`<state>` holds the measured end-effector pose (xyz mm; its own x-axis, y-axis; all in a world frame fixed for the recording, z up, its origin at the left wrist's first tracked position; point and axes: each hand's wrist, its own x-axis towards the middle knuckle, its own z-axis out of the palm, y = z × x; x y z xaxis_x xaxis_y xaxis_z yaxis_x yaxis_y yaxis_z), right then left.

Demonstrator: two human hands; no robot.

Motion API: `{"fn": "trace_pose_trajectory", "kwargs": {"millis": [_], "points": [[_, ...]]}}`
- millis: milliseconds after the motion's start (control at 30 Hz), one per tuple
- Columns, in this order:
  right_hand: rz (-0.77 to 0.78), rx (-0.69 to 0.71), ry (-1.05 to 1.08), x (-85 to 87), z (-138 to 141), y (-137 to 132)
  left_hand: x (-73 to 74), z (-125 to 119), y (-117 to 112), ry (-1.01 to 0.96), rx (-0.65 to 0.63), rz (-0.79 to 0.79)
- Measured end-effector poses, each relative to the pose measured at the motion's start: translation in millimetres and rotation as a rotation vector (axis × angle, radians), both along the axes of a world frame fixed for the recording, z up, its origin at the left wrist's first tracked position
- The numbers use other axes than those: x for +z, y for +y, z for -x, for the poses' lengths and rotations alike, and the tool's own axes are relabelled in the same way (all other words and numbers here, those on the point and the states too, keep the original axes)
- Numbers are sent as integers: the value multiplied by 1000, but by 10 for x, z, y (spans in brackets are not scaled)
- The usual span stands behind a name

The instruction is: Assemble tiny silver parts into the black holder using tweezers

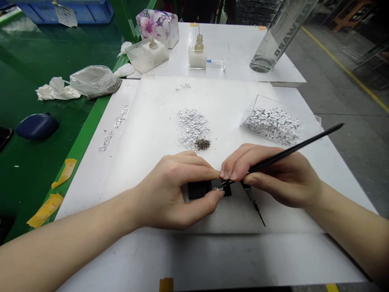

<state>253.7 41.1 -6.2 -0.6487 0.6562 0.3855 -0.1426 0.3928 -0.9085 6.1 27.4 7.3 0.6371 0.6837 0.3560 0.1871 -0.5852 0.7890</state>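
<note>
My left hand (179, 188) is closed around a small black block (198, 189) that rests on the white sheet (152, 121). My right hand (273, 174) pinches a long thin black brush (291, 151), its tip at the block's top. Black tweezers (253, 202) also stick out below the right fingers. Just beyond the hands lie a pile of tiny white pieces (193, 125) and a small heap of dark grains (202, 144).
A clear box of white pieces (273, 123) sits to the right. At the back stand a clear bottle (278, 36), two small glue pots in trays (199, 54), and a flowered tissue box (158, 24). Left: green conveyor (36, 162), plastic bag (91, 79), loose piece rows (121, 115).
</note>
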Motion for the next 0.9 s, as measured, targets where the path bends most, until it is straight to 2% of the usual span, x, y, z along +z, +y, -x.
{"fn": "trace_pose_trajectory", "kwargs": {"millis": [900], "points": [[6,24,-1,-17,-21,2,-7,0,-3,-4,-26,-17]]}}
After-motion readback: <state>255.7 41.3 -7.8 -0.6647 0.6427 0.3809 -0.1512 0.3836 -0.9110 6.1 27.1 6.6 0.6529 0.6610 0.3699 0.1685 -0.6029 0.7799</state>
